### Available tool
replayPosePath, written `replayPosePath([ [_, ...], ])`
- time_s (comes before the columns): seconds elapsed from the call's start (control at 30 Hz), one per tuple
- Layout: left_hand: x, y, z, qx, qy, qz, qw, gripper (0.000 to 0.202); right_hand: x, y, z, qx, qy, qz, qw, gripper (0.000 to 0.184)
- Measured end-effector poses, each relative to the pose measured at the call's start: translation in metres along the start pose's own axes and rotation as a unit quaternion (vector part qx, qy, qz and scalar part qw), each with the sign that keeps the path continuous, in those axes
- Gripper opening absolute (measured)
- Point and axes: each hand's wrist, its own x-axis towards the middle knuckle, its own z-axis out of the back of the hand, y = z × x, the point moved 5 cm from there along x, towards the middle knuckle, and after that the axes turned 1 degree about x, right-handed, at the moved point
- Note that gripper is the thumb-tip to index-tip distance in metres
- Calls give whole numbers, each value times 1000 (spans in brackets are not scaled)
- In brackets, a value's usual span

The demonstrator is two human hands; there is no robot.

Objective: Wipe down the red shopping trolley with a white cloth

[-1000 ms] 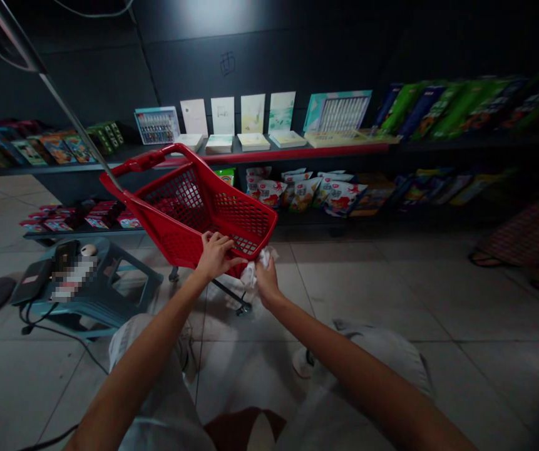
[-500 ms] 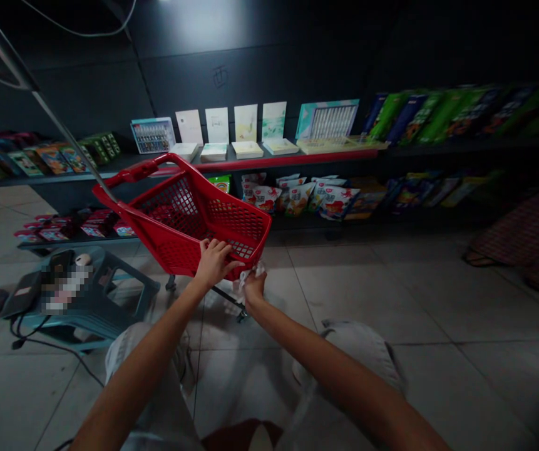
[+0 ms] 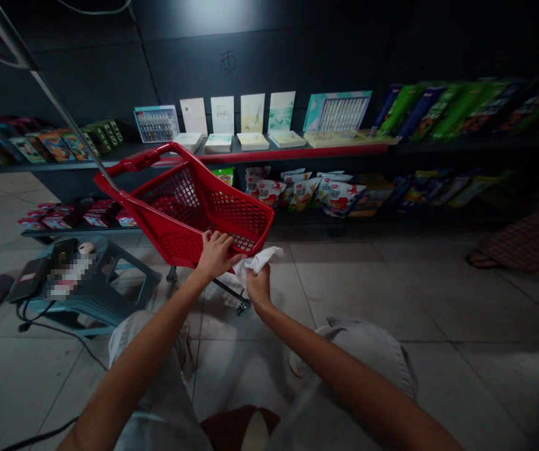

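A red plastic shopping cart stands before me, its basket tilted in view and its handle toward the upper left. My left hand is closed over the basket's near rim, fingers on the inside and thumb pointing right along the edge. Just right of it, my right hand grips a crumpled white cloth at the basket's near corner. One end of the cloth sticks out to the right; whether it presses on the plastic is hard to tell. My right fingertips are partly hidden.
To the left is a blue-grey plastic stool with devices and cables on it. Shelves behind the cart hold books, snack bags and boxes. A metal pole slants across the upper left. A person's patterned garment shows at right.
My right hand has drawn slightly down and right from the cart's corner, and more of the white cloth is spread out above it. My left hand keeps its hold on the rim.
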Motion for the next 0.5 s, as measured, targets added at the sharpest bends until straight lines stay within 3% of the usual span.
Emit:
replayPosePath([
  [0.2,1,2,3,-25,-5,-8,1000,28,19,8,10,86,2,-81,993,56],
  [0.5,-1,6,5,-43,-17,-11,999,26,69,10,22,198,-62,-190,960,32],
])
